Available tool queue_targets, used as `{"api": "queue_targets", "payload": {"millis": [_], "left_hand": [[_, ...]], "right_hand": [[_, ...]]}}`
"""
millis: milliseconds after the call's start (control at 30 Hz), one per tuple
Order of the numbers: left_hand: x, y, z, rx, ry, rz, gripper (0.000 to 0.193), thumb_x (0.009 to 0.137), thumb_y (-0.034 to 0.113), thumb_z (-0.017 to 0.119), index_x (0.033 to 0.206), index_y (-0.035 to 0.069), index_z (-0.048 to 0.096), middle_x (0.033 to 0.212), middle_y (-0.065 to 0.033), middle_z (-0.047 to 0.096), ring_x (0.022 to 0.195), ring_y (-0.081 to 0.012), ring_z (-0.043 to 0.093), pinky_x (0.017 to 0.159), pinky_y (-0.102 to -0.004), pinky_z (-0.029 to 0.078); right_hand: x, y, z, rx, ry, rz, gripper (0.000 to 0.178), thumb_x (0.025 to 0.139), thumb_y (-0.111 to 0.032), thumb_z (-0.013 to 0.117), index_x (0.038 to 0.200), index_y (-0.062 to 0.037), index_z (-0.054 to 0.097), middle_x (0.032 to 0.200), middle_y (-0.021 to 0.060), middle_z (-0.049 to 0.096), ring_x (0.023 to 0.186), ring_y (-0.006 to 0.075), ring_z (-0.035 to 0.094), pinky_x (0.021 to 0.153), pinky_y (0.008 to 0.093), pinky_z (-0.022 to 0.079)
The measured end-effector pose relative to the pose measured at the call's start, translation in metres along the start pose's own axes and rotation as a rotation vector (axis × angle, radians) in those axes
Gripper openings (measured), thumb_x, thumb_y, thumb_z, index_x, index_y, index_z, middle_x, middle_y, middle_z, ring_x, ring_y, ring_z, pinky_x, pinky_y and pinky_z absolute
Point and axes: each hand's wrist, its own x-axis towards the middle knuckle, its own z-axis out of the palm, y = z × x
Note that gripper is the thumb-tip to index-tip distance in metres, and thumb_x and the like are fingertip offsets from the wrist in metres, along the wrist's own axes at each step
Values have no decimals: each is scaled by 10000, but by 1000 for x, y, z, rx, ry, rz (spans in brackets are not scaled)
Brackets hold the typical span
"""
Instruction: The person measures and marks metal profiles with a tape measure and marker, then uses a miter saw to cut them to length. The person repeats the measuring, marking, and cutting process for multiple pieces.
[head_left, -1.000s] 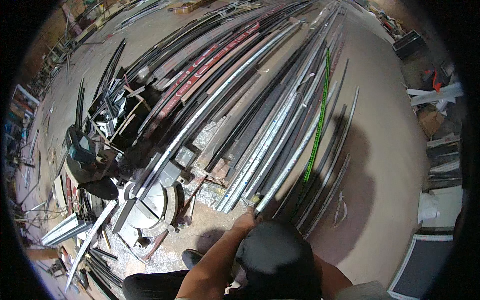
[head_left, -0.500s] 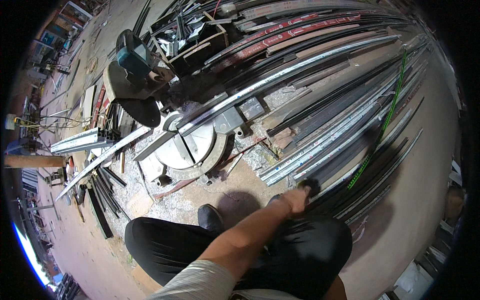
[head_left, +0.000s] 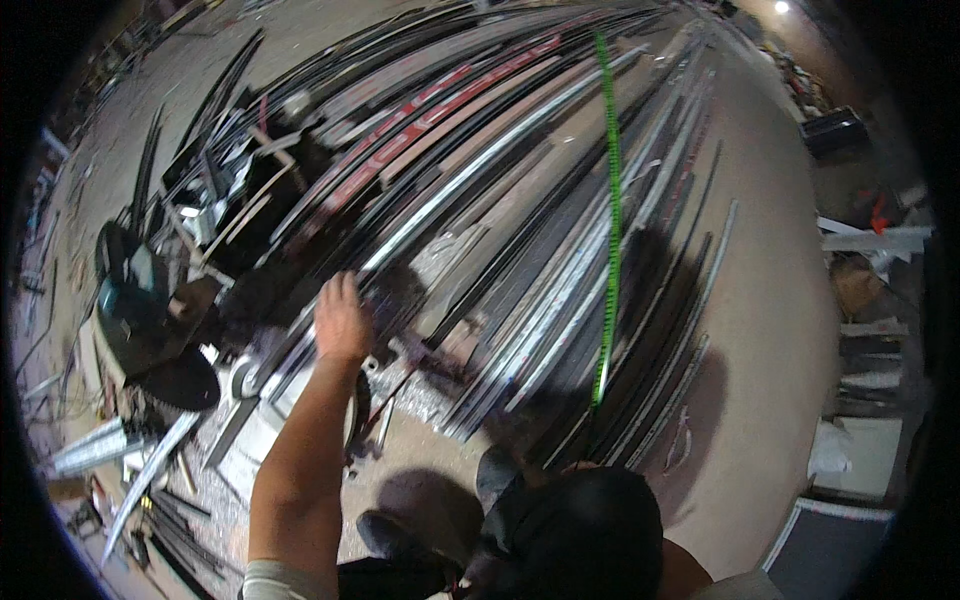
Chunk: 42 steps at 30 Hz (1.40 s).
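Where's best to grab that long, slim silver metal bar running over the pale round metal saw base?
Just past the saw base, near the left hand, from above, probably across its narrow width. The silver bar lies long and low among other long strips, seemingly leaving its top freest, and its near end sits near the dark round saw blade.

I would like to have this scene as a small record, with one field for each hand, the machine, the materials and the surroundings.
Left hand: on or just above a long silver profile, beside the saw's round base
Right hand: hidden, or nearly so, behind the dark-clad knee; grip unclear
Machine: saw, with toothed blade at the base's left
Materials: many long profiles, black and silver; some red-wrapped
Green strip: runs above or over the profiles toward the knee
Surroundings: floor, shoes
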Motion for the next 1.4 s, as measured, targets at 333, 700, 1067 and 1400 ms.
{"api": "queue_targets", "payload": {"millis": [333, 700, 1067, 1400], "left_hand": [[40, -25, 45, 188, -205, -23, 238, 968, 92, 649, 1180, 55, 549, 1188, -180, 681, 1121, -357, 702, 942, -437, 591], [39, -18, 20, 9, -384, -18, 253, 1004, 170, 618, 1177, 15, 516, 1170, -316, 673, 1052, -501, 710, 910, -550, 587], [-48, 7, -83, -342, -438, 3, 431, 990, 283, 717, 1232, -43, 572, 1109, -363, 700, 1132, -566, 648, 932, -563, 518], [-171, -14, -170, -176, -362, -56, 299, 976, 247, 706, 1067, 23, 532, 938, -323, 696, 922, -565, 657, 779, -597, 513]], "right_hand": [[9, 11, 15, 40, 18, 33, 468, 1082, -397, 676, 1380, -36, 688, 1298, 70, 716, 1222, 206, 655, 1063, 350, 487], [19, 18, 13, 53, -18, -27, 462, 1082, -407, 675, 1359, -38, 705, 1266, 59, 732, 1195, 195, 667, 1046, 344, 495], [54, 35, -36, -115, -97, -500, 459, 1082, -417, 674, 1338, -40, 723, 1235, 48, 747, 1167, 185, 679, 1028, 338, 504], [-2, -16, 16, -398, 192, -515, 437, 1055, -475, 687, 1170, -70, 804, 934, -10, 700, 867, 117, 621, 811, 313, 515]]}}
